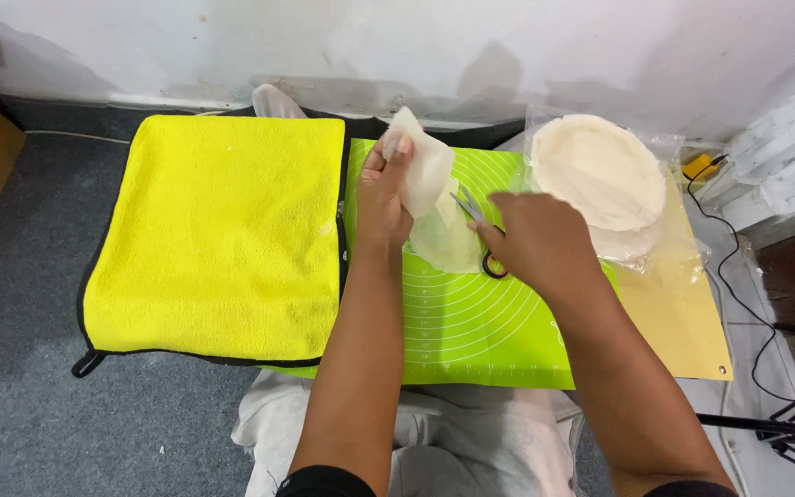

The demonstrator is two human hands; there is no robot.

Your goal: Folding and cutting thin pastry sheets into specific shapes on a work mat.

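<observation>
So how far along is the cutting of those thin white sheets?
Partway, it seems. The left hand holds up one thin white sheet while the right hand works scissors into it; one pale piece already lies on the green mat. A stack of round sheets waits in its plastic bag, uncut.

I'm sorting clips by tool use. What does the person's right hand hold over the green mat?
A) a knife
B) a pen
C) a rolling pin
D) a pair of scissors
D: the right hand grips scissors, blades pointing at the thin white sheet that the left hand holds up over the green mat.
</observation>
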